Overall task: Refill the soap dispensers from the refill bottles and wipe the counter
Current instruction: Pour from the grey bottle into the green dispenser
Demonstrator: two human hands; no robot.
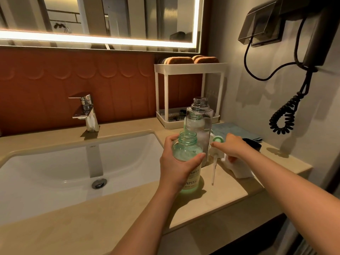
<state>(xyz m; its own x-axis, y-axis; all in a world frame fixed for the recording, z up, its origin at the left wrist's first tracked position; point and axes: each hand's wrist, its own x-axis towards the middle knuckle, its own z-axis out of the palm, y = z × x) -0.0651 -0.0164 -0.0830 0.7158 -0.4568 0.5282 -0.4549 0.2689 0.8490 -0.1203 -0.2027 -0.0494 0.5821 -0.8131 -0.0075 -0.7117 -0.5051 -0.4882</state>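
Left hand (176,162) wraps the uncapped green bottle (187,153), hiding its label; right hand (233,144) pinches the pump (218,144).

Green bottle (187,162), label: Latin letters "APING" legible in a lower line; the start of the word is covered by the left hand (176,166), so the full word cannot be read. One line of small characters above it, another below; both too small and blurred to read.

Sink (55,162), rear inner wall just under the rim: small grey brand mark, reads roughly "HEGII"; last letters uncertain.

Clear bottle (199,122): faint vertical printing on its left side, illegible.

No other text legible.
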